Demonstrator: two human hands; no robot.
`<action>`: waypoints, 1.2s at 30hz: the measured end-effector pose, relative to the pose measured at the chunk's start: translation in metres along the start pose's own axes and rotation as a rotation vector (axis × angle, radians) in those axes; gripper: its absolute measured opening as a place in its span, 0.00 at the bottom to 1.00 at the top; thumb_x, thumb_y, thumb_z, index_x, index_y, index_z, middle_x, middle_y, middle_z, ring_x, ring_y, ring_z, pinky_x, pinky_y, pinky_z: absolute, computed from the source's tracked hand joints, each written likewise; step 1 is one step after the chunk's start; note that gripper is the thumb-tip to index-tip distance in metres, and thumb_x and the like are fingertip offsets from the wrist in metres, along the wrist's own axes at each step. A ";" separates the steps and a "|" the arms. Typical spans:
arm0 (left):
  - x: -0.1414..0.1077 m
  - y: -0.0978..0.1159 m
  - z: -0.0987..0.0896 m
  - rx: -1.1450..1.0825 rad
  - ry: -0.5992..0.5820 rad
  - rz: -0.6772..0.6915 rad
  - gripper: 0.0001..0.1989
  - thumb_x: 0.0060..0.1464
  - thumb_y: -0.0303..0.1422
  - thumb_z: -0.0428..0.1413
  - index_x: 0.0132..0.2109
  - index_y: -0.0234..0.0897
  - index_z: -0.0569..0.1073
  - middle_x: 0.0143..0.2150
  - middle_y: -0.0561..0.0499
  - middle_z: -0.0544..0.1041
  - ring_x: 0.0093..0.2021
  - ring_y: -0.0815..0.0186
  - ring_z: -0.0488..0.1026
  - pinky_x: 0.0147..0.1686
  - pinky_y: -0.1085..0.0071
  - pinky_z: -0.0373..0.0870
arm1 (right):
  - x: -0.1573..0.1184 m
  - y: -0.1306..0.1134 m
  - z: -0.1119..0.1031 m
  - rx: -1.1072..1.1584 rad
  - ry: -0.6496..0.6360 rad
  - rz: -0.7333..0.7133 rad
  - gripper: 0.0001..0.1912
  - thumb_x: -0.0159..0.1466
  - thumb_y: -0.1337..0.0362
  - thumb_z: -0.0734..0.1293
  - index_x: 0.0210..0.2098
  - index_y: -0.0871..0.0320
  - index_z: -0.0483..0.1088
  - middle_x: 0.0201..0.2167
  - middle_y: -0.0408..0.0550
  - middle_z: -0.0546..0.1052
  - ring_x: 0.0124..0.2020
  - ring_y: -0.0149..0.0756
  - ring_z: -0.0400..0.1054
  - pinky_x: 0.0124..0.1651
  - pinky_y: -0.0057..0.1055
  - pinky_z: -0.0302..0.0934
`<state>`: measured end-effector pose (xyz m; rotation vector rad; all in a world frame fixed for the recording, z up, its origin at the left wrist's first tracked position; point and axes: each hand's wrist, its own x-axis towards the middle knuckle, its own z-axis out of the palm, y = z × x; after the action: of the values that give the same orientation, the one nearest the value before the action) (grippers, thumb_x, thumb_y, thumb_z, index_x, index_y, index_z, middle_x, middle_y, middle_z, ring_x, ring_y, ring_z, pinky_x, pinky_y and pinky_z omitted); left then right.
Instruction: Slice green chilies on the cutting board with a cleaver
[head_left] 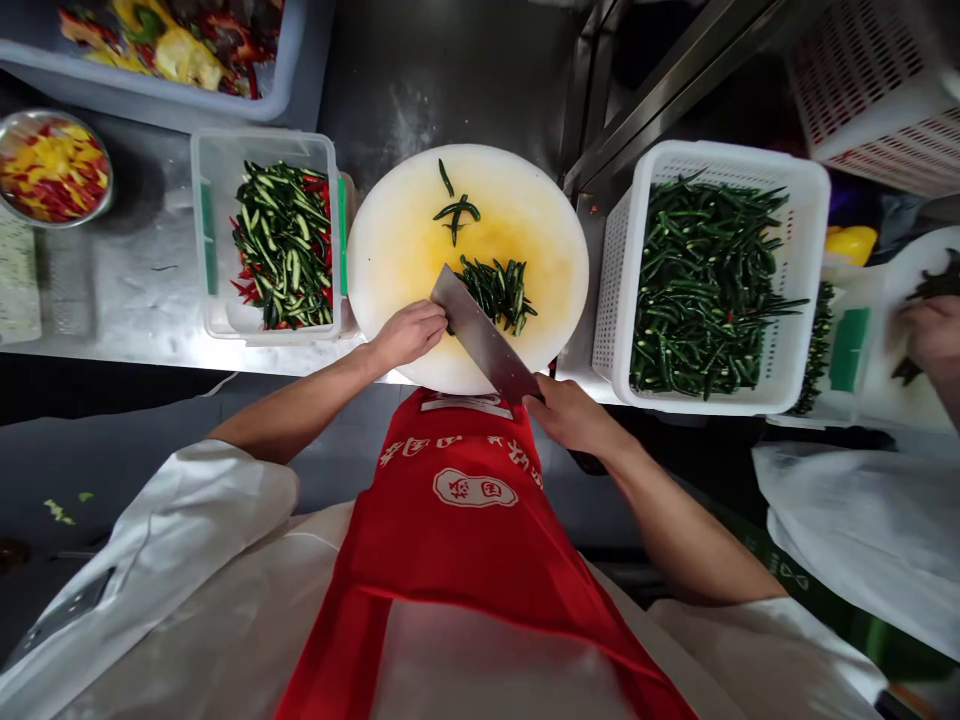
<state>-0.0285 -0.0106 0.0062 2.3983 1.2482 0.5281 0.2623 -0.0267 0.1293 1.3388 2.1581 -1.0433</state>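
My right hand is wrapped round the handle of a cleaver, whose broad blade lies slantwise over a round white cutting board. Left of the blade, my left hand has its fingers curled down at the board; a bit of dark green chili shows at the fingertips, mostly hidden. Cut green chilies lie heaped just right of the blade. Farther back on the yellow-stained board rest a few loose green chilies.
Left stands a clear tub of cut green and red chilies, beyond it a metal bowl of pepper pieces and a bin of pepper scraps. Right is a white basket of green chilies. A co-worker's hand works at far right.
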 end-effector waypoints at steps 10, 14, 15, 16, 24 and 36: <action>0.030 -0.018 -0.029 -0.023 -0.081 0.023 0.13 0.64 0.31 0.45 0.38 0.37 0.74 0.40 0.45 0.75 0.43 0.61 0.71 0.47 0.63 0.69 | 0.022 0.013 0.020 0.210 0.219 -0.006 0.09 0.68 0.61 0.57 0.35 0.57 0.65 0.29 0.50 0.76 0.32 0.40 0.69 0.33 0.30 0.51; 0.094 -0.061 -0.042 0.006 0.247 -0.322 0.11 0.60 0.30 0.49 0.46 0.36 0.73 0.46 0.43 0.74 0.47 0.59 0.70 0.49 0.62 0.69 | -0.015 0.029 0.015 0.301 0.183 0.019 0.10 0.68 0.58 0.57 0.32 0.55 0.63 0.24 0.46 0.73 0.27 0.37 0.67 0.30 0.29 0.50; 0.111 -0.071 -0.043 0.007 0.267 -0.374 0.11 0.58 0.30 0.51 0.47 0.36 0.73 0.47 0.43 0.73 0.48 0.58 0.71 0.50 0.62 0.69 | -0.021 0.029 0.015 0.302 0.155 -0.005 0.10 0.68 0.59 0.57 0.31 0.55 0.62 0.23 0.45 0.73 0.26 0.36 0.66 0.30 0.29 0.49; 0.127 -0.080 -0.043 0.007 0.250 -0.409 0.11 0.56 0.30 0.53 0.46 0.36 0.73 0.47 0.44 0.74 0.47 0.58 0.71 0.49 0.62 0.69 | -0.025 0.029 0.015 0.298 0.127 -0.041 0.11 0.68 0.59 0.57 0.31 0.55 0.62 0.24 0.45 0.73 0.26 0.36 0.65 0.30 0.29 0.49; 0.136 -0.082 -0.059 -0.017 0.224 -0.426 0.06 0.55 0.29 0.52 0.37 0.36 0.74 0.38 0.47 0.76 0.39 0.62 0.71 0.47 0.64 0.68 | -0.013 0.019 0.026 0.348 0.091 -0.071 0.10 0.67 0.62 0.57 0.31 0.56 0.64 0.27 0.47 0.75 0.29 0.35 0.67 0.32 0.28 0.51; 0.175 -0.094 -0.003 0.061 0.176 -0.585 0.03 0.45 0.25 0.58 0.28 0.35 0.70 0.33 0.44 0.71 0.37 0.55 0.72 0.39 0.57 0.72 | -0.009 0.026 0.037 0.365 0.109 -0.008 0.10 0.67 0.60 0.57 0.34 0.57 0.67 0.27 0.47 0.75 0.28 0.35 0.67 0.32 0.29 0.52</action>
<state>-0.0013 0.1859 -0.0112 1.9172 1.9632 0.5231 0.2878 -0.0536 0.1016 1.5781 2.1197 -1.4514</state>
